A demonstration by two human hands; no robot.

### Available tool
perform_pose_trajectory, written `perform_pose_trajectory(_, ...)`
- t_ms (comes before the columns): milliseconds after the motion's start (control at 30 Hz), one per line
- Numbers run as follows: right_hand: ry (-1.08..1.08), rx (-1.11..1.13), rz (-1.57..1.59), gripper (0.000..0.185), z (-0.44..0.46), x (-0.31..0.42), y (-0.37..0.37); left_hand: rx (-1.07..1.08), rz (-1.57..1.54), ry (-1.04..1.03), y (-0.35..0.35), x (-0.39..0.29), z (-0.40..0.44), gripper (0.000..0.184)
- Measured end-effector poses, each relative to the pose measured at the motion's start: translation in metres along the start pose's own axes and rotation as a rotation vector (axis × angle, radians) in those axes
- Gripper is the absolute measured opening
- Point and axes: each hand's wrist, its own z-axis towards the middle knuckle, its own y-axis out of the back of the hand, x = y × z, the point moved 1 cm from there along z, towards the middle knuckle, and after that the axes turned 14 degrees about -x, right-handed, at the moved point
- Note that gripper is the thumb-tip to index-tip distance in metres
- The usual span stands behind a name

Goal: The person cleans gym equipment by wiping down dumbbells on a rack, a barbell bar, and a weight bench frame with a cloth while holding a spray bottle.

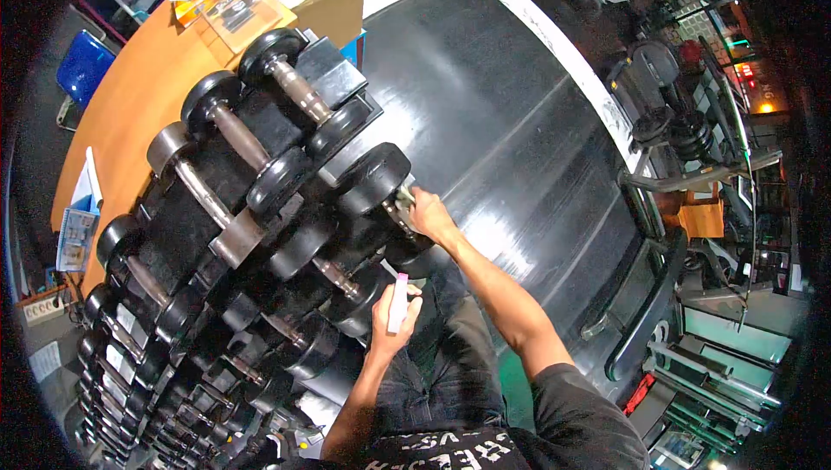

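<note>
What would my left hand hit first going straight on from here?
Your left hand would probably meet the nearer black dumbbell head by your right hand, though depth is unclear.

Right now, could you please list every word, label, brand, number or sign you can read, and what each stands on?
"VS": on the shirt, as best I can read; its other lettering is too distorted.
Cardboard box: printing too small to read.
Leaflet stand: too small to read.
Red lit display: too blurred.
Dumbbell and white item in the left hand: nothing readable.
</note>
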Motion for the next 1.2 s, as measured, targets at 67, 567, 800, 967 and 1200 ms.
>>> perform_pose_trajectory(67,-0.021,-0.063,0.379,0.026,0.004,0.000,-0.018,-0.020,-0.015,-0.027,0.000,-0.001,0.002,0.015)
perform_pose_trajectory(567,0.401,0.445,0.012,0.041,-0.004,-0.037,-0.002,-0.017,0.020,-0.024,-0.002,-0.009,-0.004,0.014)
perform_pose_trajectory(800,0.415,-0.254,0.222,0.051,-0.024,-0.013,-0.061,-0.068,-0.007,0.076,0.004,-0.002,-0.006,0.015)
perform_pose_trajectory(967,0.461,0.050,-0.016,0.046,-0.028,-0.007,-0.034,-0.144,-0.058,0.029,0.003,-0.004,-0.001,0.015)
perform_pose_trajectory(1200,0.402,0.631,0.078,0.030,0.030,-0.036,0.021,-0.244,-0.007,0.039,-0.014,-0.004,0.006,0.012)
